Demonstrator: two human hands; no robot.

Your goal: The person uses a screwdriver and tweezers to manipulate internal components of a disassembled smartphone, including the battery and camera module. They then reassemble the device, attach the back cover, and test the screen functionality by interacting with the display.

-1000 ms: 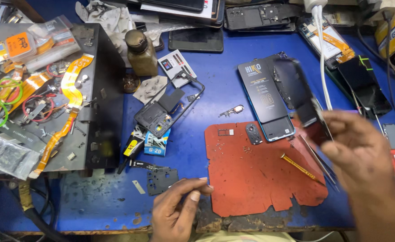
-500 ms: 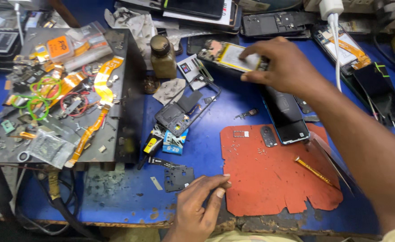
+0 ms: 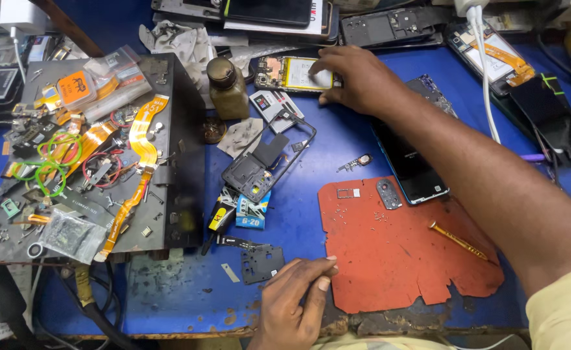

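Two hands showed over the blue tabletop (image 3: 337,149): the left hand (image 3: 295,304) near the front edge and the right hand (image 3: 356,78) far across it. One opened phone with a yellow battery (image 3: 295,72) lay under the right hand. One dark phone (image 3: 412,162) lay face down beside one red mat (image 3: 395,249). On that mat sat one small camera cover (image 3: 389,194) and one screwdriver with a yellow handle (image 3: 457,240). There was one brown bottle (image 3: 227,87), one black phone frame (image 3: 266,165) and one dark metal plate (image 3: 262,262). One black box (image 3: 178,162) carried at least two orange flex cables (image 3: 144,139). One white cable (image 3: 486,71) hung down at the right.
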